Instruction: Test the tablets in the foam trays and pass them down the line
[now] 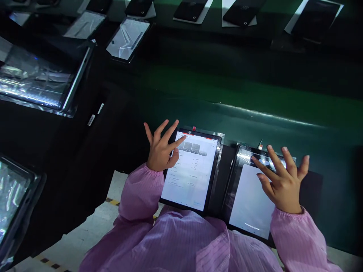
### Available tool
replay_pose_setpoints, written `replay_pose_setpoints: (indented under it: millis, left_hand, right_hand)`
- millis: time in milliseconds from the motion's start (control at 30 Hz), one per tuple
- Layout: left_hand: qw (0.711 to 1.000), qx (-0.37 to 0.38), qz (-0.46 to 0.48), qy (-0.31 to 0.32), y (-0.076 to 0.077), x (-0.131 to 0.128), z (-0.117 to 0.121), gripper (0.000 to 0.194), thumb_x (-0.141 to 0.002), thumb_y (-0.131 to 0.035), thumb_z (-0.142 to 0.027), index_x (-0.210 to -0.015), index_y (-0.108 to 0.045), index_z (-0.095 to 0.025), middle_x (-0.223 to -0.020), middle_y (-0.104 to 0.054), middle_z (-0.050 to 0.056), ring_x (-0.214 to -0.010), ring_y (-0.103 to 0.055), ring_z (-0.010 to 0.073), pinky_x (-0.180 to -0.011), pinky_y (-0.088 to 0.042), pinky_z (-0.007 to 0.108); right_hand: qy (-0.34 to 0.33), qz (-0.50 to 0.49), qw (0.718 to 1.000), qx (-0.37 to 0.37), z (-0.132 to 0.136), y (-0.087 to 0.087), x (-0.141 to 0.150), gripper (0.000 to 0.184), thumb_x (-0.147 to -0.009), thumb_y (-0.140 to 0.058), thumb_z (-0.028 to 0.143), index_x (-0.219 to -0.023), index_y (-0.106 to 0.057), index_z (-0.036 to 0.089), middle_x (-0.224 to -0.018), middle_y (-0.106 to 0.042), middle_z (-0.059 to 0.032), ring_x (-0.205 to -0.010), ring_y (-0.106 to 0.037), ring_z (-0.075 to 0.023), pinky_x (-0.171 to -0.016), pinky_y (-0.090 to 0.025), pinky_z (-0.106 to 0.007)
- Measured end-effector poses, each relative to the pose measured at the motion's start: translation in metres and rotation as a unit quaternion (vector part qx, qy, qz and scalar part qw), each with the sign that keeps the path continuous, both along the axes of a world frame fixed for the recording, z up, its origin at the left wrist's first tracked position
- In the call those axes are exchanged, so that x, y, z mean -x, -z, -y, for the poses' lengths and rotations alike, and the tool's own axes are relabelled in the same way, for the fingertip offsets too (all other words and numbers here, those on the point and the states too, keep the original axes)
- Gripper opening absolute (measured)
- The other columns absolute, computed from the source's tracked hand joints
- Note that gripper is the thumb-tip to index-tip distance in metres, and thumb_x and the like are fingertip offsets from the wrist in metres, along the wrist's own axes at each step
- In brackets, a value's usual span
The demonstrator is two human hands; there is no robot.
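Note:
Two tablets with lit screens lie side by side at the near edge of the dark green bench. Over the upper left of the left tablet [188, 185] is my left hand [163, 151], fingers spread, its index fingertip near the top of the screen. That screen shows a white page with a row of grey thumbnails and lines of small text. My right hand [283, 179] is spread above the right tablet [249, 200], the index fingertip at the dark upper part of its display. A large pale panel fills the rest of that screen. Neither hand holds anything.
A larger film-wrapped tablet [36, 75] lies at the left, another [14, 196] nearer me. Two small white labels [91, 120] are on the dark surface. Along the back are a film-covered tablet [129, 39] and several black devices [191, 9] on white sheets. Floor [82, 234] shows below.

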State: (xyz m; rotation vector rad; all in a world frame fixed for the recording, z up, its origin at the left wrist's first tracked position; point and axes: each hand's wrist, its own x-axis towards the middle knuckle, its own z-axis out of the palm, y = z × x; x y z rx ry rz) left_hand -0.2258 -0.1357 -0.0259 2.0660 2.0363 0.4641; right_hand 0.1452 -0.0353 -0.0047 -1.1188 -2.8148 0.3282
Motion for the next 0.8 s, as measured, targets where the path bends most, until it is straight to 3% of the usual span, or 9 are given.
replay_pose_setpoints:
  millis: [200, 333, 400, 500, 567, 633, 733, 800]
  left_hand:
    - [0.998, 0.052, 0.007, 0.038, -0.009, -0.013, -0.023, 0.045, -0.090, -0.047, -0.028, -0.133, -0.060, -0.029, -0.163, -0.030, 0.007, -0.148, -0.028, 0.0372, -0.115, 0.005, 0.074]
    - [0.988, 0.111, 0.010, 0.108, -0.016, -0.027, -0.039, 0.043, -0.091, -0.050, -0.034, -0.131, -0.061, -0.022, -0.161, -0.032, 0.014, -0.148, -0.029, 0.0388, -0.115, 0.006, 0.074]
    - [0.983, 0.117, 0.021, 0.142, -0.025, -0.032, -0.031, 0.041, -0.091, -0.049, -0.035, -0.124, -0.065, -0.018, -0.156, -0.041, 0.015, -0.146, -0.032, 0.0380, -0.116, 0.005, 0.073]
    - [0.973, 0.103, 0.109, 0.177, -0.047, -0.034, 0.001, 0.032, -0.088, -0.047, -0.037, -0.093, -0.074, -0.021, -0.141, -0.060, 0.007, -0.140, -0.044, 0.0333, -0.120, 0.005, 0.068]
    - [0.971, 0.069, 0.164, 0.158, -0.058, -0.028, 0.021, 0.031, -0.086, -0.045, -0.036, -0.079, -0.072, -0.024, -0.131, -0.068, 0.002, -0.131, -0.053, 0.0290, -0.122, -0.001, 0.066]
    - [0.983, 0.023, 0.153, 0.099, -0.059, -0.017, 0.031, 0.028, -0.086, -0.045, -0.033, -0.086, -0.072, -0.026, -0.128, -0.069, 0.002, -0.128, -0.055, 0.0272, -0.121, -0.006, 0.067]
    - [0.998, -0.013, 0.064, 0.025, -0.043, 0.006, 0.024, 0.032, -0.086, -0.047, -0.029, -0.109, -0.070, -0.030, -0.141, -0.060, 0.002, -0.135, -0.047, 0.0297, -0.118, -0.006, 0.072]
    - [0.999, -0.005, 0.028, 0.021, -0.027, 0.016, 0.012, 0.036, -0.088, -0.047, -0.029, -0.117, -0.068, -0.030, -0.150, -0.051, 0.003, -0.140, -0.040, 0.0321, -0.116, -0.004, 0.074]
  right_hand:
    - [-0.012, 0.006, 1.000, 0.008, -0.001, -0.001, 0.001, 0.063, -0.095, -0.052, 0.033, -0.154, -0.031, 0.038, -0.158, -0.035, -0.0047, -0.148, -0.030, -0.0362, -0.119, -0.012, -0.067]
    - [-0.015, 0.008, 0.999, 0.030, 0.001, -0.006, -0.001, 0.062, -0.095, -0.049, 0.034, -0.155, -0.031, 0.036, -0.160, -0.032, -0.0069, -0.148, -0.029, -0.0379, -0.119, -0.008, -0.068]
    - [-0.011, 0.003, 0.999, 0.040, 0.004, -0.010, -0.006, 0.058, -0.097, -0.043, 0.037, -0.154, -0.033, 0.035, -0.161, -0.030, -0.0064, -0.149, -0.027, -0.0374, -0.120, -0.005, -0.066]
    - [0.020, -0.035, 0.999, 0.018, 0.004, -0.017, -0.013, 0.055, -0.097, -0.027, 0.043, -0.150, -0.041, 0.036, -0.159, -0.035, -0.0022, -0.148, -0.030, -0.0332, -0.123, -0.005, -0.059]
    - [0.035, -0.065, 0.997, -0.012, -0.001, -0.021, -0.014, 0.057, -0.097, -0.021, 0.045, -0.147, -0.046, 0.038, -0.156, -0.041, 0.0000, -0.146, -0.035, -0.0299, -0.125, -0.009, -0.053]
    - [0.028, -0.078, 0.996, -0.026, -0.012, -0.023, -0.009, 0.057, -0.097, -0.018, 0.047, -0.146, -0.047, 0.039, -0.154, -0.044, 0.0010, -0.145, -0.037, -0.0277, -0.125, -0.011, -0.050]
    - [-0.025, -0.076, 0.996, -0.040, -0.031, -0.023, 0.008, 0.060, -0.098, -0.017, 0.053, -0.146, -0.048, 0.036, -0.156, -0.042, -0.0007, -0.147, -0.034, -0.0260, -0.125, -0.008, -0.046]
    - [-0.066, -0.069, 0.994, -0.055, -0.041, -0.022, 0.022, 0.063, -0.098, -0.017, 0.057, -0.146, -0.049, 0.032, -0.156, -0.041, -0.0033, -0.149, -0.031, -0.0256, -0.126, -0.004, -0.044]
